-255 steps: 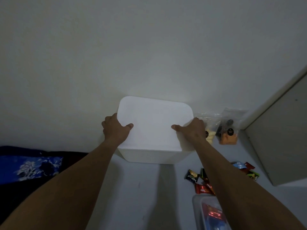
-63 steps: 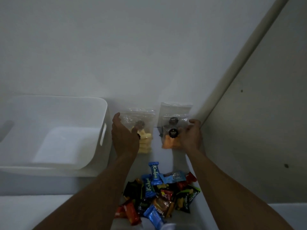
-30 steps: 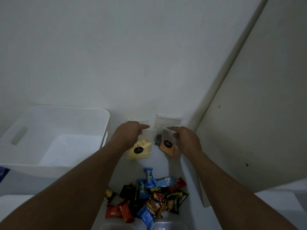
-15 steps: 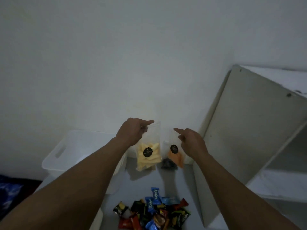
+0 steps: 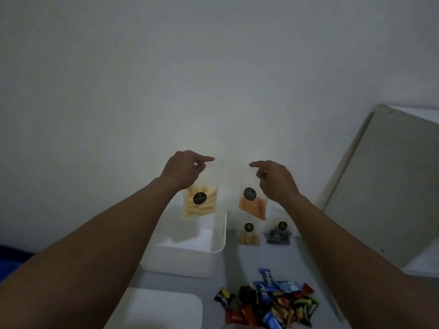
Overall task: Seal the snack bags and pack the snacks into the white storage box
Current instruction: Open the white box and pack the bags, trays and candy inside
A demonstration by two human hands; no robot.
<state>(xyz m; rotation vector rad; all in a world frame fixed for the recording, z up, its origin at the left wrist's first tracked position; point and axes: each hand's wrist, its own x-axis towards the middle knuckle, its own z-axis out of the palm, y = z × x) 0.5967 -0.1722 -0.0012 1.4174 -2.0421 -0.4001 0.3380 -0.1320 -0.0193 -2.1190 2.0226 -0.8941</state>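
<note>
The left hand [image 5: 184, 169] pinches the yellow snack bag [image 5: 200, 198] right above the white box [image 5: 213, 248] at mid-frame; the right hand [image 5: 275, 180] pinches the orange bag [image 5: 253, 205] beside it.

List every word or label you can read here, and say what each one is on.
"Kalpa", partly legible: blue wrapper in the candy pile.
Round black stickers on the yellow snack bag, orange snack bag and two bags on the floor: print too small to read.
Other wrappers: blurred.
</note>
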